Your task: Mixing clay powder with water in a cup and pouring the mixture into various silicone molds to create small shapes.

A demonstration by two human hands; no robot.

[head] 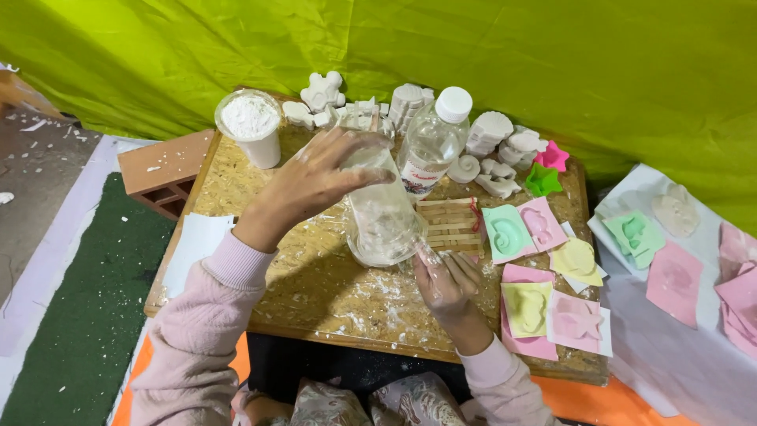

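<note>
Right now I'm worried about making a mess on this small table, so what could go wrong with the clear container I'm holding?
The clear container is tilted between your left hand on top and right hand at its base; a slip could tip its contents onto the wooden table. The capped water bottle stands right behind it, and a nudge could topple it into the white plaster casts. Your left sleeve might also catch the cup of white powder.

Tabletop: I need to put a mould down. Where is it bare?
Bare board lies near the front edge, below the left hand and left of the right hand. The back row of white casts and the coloured moulds at right are crowded.
</note>
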